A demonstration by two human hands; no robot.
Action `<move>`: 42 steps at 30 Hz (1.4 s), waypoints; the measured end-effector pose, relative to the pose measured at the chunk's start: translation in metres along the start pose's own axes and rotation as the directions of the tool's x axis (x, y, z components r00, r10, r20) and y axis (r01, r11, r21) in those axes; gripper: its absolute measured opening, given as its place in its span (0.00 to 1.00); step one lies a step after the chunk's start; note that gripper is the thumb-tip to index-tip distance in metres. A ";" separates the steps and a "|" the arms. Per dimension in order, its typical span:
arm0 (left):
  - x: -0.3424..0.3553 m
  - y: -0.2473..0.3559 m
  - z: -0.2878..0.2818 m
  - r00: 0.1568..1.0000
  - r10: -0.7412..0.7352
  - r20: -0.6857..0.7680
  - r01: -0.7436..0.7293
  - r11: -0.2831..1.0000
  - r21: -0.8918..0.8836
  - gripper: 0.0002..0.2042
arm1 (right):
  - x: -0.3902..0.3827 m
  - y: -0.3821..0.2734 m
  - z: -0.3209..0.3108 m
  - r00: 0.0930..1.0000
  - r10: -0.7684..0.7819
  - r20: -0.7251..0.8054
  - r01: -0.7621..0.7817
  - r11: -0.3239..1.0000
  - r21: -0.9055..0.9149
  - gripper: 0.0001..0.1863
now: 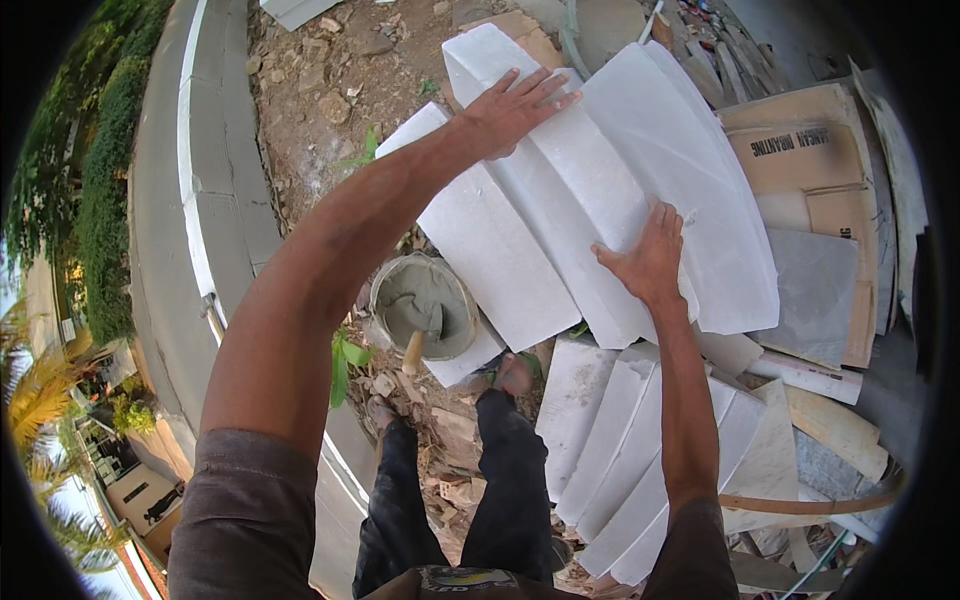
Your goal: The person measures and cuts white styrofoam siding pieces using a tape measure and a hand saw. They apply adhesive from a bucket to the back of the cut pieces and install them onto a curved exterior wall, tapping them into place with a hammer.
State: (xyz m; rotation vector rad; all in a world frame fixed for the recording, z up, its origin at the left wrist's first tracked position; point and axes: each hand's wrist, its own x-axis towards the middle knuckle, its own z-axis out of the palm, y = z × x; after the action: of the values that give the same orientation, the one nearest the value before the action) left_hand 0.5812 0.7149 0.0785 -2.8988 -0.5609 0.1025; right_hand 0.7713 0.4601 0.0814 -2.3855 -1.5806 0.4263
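Note:
A long white building block (pixel 590 175) lies among other white blocks in front of me. My left hand (pixel 515 112) rests on its far part, fingers spread and lying flat. Around the near end of this block, my right hand (pixel 648 255) has its thumb on the left and its fingers bent over the right edge. Another white block (pixel 500 250) lies to the left, and a broad white block (pixel 690 170) to the right. Left of them stands a round bucket (pixel 460 352) with grey mortar inside. A tool's wooden handle (pixel 412 354) sticks out over its near rim.
More white blocks (pixel 610 430) lean in a row near my right forearm. Cardboard (pixel 790 145) and a grey sheet (pixel 815 290) are at the right. Rubble (pixel 335 105) covers the ground beyond the bucket. A paved strip with a white edge (pixel 190 160) runs along the left.

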 end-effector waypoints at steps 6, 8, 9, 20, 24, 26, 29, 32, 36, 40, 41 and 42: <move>0.018 -0.005 -0.013 0.978 0.140 0.153 -0.142 0.990 0.002 0.52 | -0.021 -0.031 -0.008 0.998 0.054 0.043 -0.051 0.997 -0.055 0.60; -0.003 -0.006 -0.007 0.979 0.112 0.168 -0.119 0.992 0.032 0.51 | -0.029 -0.047 -0.004 0.998 0.040 0.050 -0.036 0.997 -0.067 0.61; -0.018 -0.006 -0.005 0.979 0.109 0.171 -0.117 0.992 0.039 0.50 | -0.032 -0.054 0.000 0.998 0.030 0.046 -0.027 0.997 -0.074 0.61; -0.210 0.052 -0.151 0.972 0.231 -0.049 -0.236 0.961 -0.147 0.40 | -0.211 -0.085 -0.064 0.980 -0.201 0.004 0.201 0.979 -0.031 0.60; -0.341 0.064 -0.194 0.993 0.083 0.083 -0.052 0.944 -0.326 0.40 | -0.240 -0.133 -0.105 0.906 -0.343 0.248 0.366 0.929 -0.054 0.63; -0.415 0.074 -0.206 0.993 -0.037 0.108 0.076 0.920 -0.384 0.41 | -0.246 -0.175 -0.118 0.811 -0.456 0.366 0.497 0.868 -0.019 0.64; -0.534 0.091 -0.221 0.951 -0.219 0.216 0.294 0.857 -0.423 0.48 | -0.259 -0.254 -0.111 0.647 -0.601 0.470 0.651 0.756 0.070 0.63; -0.647 0.124 -0.233 0.834 -0.443 0.328 0.551 0.695 -0.463 0.53 | -0.274 -0.335 -0.086 0.427 -0.715 0.553 0.776 0.604 0.182 0.63; -0.788 0.181 -0.253 0.567 -0.708 0.421 0.820 0.441 -0.363 0.54 | -0.305 -0.461 -0.030 0.078 -0.821 0.565 0.876 0.327 0.355 0.60; -0.886 0.243 -0.264 0.189 -0.894 0.406 0.965 0.093 -0.244 0.54 | -0.348 -0.582 0.033 -0.293 -0.820 0.491 0.874 -0.020 0.486 0.57; -0.903 0.262 -0.265 0.084 -0.909 0.408 0.981 0.004 -0.194 0.54 | -0.361 -0.610 0.051 -0.380 -0.814 0.440 0.854 -0.126 0.504 0.55; -0.918 0.282 -0.265 -0.018 -0.917 0.399 0.982 -0.092 -0.166 0.54 | -0.376 -0.635 0.069 -0.460 -0.799 0.388 0.825 -0.223 0.519 0.53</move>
State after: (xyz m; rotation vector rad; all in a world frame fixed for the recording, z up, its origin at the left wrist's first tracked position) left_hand -0.1395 0.0686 0.3125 -1.8414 -2.8615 -0.0199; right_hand 0.0661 0.3581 0.2860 0.1491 -3.0838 0.7990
